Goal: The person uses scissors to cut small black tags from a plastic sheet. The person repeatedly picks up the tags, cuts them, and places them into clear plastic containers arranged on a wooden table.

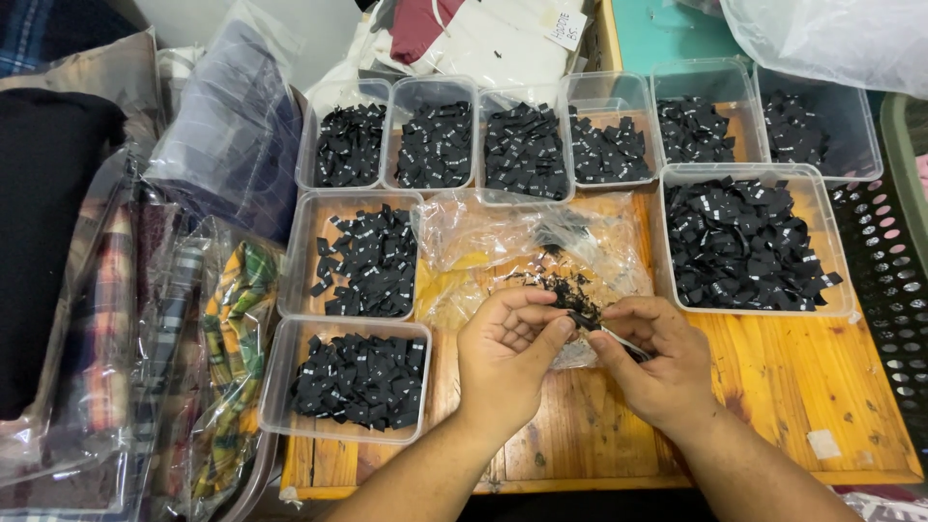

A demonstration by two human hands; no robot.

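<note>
My left hand [507,353] and my right hand [652,358] meet over a wooden table [773,377]. Together they pinch a small black fabric label [583,320] between thumbs and fingertips. Just behind the hands lies a crumpled clear plastic bag [522,246] holding a loose heap of the same black labels [565,285]. Clear plastic tubs surround it: one at my near left [353,380], one above that [362,261], a large one at the right [749,242], all filled with black labels.
A back row of several clear tubs [527,150] also holds black labels. Bagged plaid and dark fabrics [164,329] are stacked at the left. A black perforated basket [894,290] stands at the right edge. White cloth and plastic bags lie at the back.
</note>
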